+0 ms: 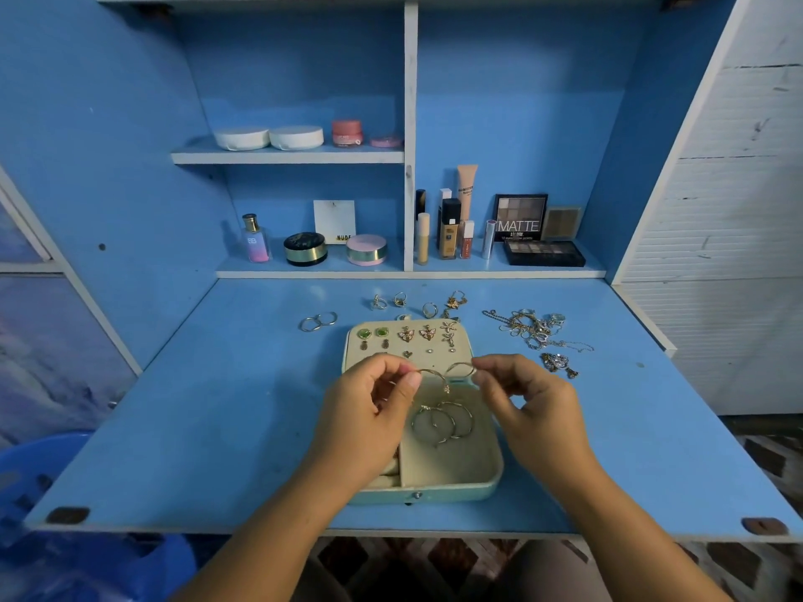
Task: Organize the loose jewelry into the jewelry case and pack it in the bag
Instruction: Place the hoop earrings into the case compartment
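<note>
**Two hands hold a pair of hoops over the open jewelry case**

The jewelry case (pixel 456 488) lies open near the front middle of the blue worktop (pixel 195 406). Its raised lid panel carries earrings in rows: a green pair (pixel 373 333) at the left, winged gold ones (pixel 417 333) in the middle and starfish shapes (pixel 448 327) at the right, with small studs below. The case's right compartment holds several large thin hoops (pixel 443 421) lying overlapped. The left compartment is mostly hidden by the left hand.

Above the case's hinge line, the left hand (pixel 369 410) pinches one end of two linked gold hoops (pixel 439 375) between thumb and fingertips. The right hand (pixel 530 406) pinches the other end the same way, the rest of its fingers curled.

Left and behind the case lie two silver rings (pixel 318 321). Directly behind it sit more loose rings (pixel 399 299) and a gold charm (pixel 456 302). To its right rear is a tangle of chains (pixel 530 328), and just right of the lid a pair of drop earrings (pixel 558 362). Behind all this, blue shelves (pixel 287 156) hold compacts, jars, bottles and a "MATTE" palette (pixel 519 217).

The case's long axis runs away from the person, lid at the far end, clasp (pixel 417 495) at the near edge. The held hoops stretch left to right across it.
</note>
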